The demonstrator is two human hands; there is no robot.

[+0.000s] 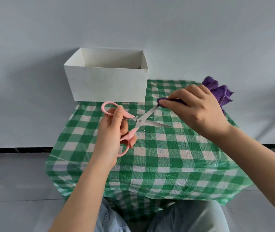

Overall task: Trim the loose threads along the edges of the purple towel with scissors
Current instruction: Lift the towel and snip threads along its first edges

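Above tablecloth, scissors (139,122) pointing right.

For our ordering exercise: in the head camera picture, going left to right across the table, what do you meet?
Left hand → pink-handled scissors → right hand → purple towel. The white box is left out, since it spans above the left hand and scissors.
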